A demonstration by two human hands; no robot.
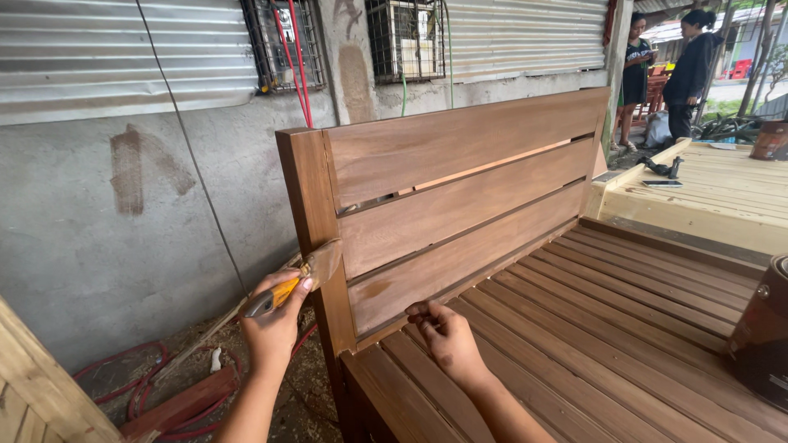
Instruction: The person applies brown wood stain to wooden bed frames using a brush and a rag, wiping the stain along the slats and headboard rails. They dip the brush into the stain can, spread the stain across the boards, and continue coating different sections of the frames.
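A brown wooden slatted bench [460,205] fills the middle of the view, its backrest running away to the right. My left hand [275,324] grips a paintbrush [308,275] with a yellow handle, its bristles pressed flat against the outer face of the bench's end post [316,221]. My right hand [447,336] rests with curled fingers on the seat slats at the foot of the backrest, holding nothing.
A dark can [763,336] stands on the seat at the right edge. A pale unfinished wooden frame [706,201] lies beyond the bench. Red hose [123,385] coils on the ground by the grey wall. Two people [665,70] stand far back right.
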